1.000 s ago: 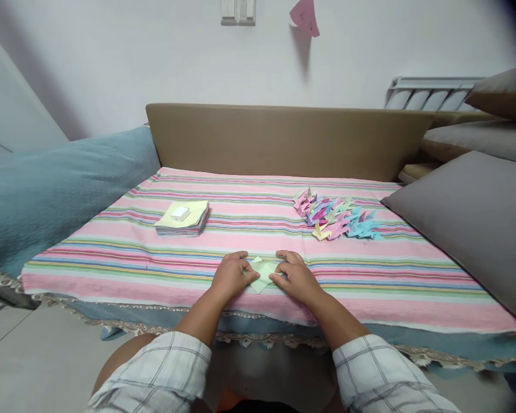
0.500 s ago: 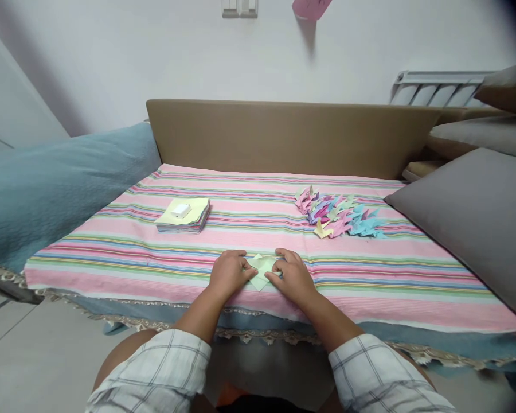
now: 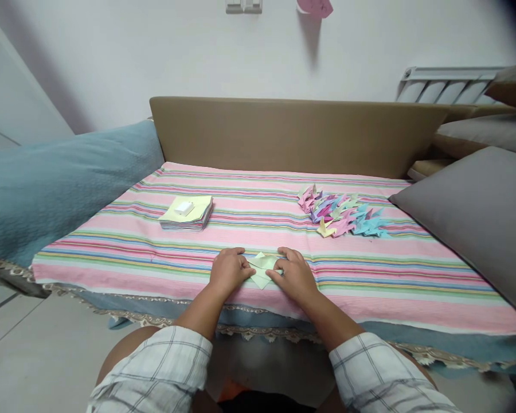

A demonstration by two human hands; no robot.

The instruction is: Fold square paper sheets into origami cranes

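A pale green sheet of paper (image 3: 262,271), partly folded, lies on the striped cloth (image 3: 370,275) near the front edge. My left hand (image 3: 227,272) presses on its left side with fingers curled and pinched at the paper. My right hand (image 3: 296,275) holds its right side, thumb and fingers closed on the edge. Both hands rest on the cloth.
A stack of coloured paper squares (image 3: 187,213) with a small white object (image 3: 183,207) on top sits at the back left. A pile of several folded paper cranes (image 3: 341,212) lies at the back right. Grey cushions (image 3: 477,212) stand to the right, a blue blanket (image 3: 47,183) to the left.
The hands have drawn a little closer over the green paper, and the paper shows less between them. The view has shifted slightly.
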